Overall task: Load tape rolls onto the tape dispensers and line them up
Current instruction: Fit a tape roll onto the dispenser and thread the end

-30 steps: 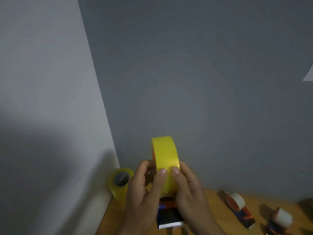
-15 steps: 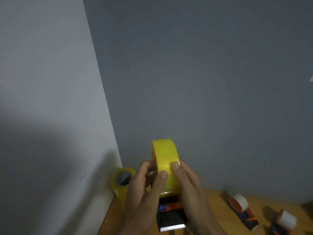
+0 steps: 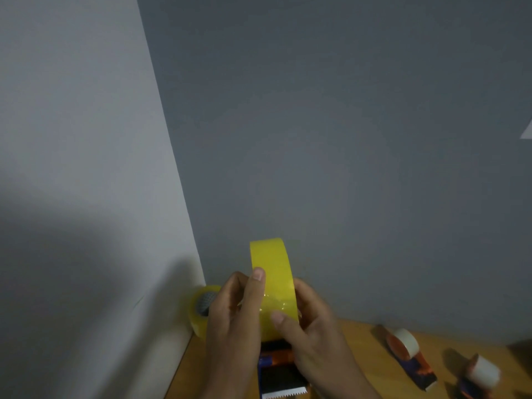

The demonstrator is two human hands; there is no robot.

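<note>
Low in the frame's centre, your left hand and right hand face each other, fingers curled, thumbs raised.

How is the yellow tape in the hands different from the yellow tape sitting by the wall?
The held tape roll looks solid bright yellow; the corner tape roll looks paler and see-through. The held tape roll sits on a tape dispenser, gripped by the left hand and right hand; the corner tape roll rests loose by the wall, untouched, showing its grey core. Both are yellowish rolls standing on edge.
</note>
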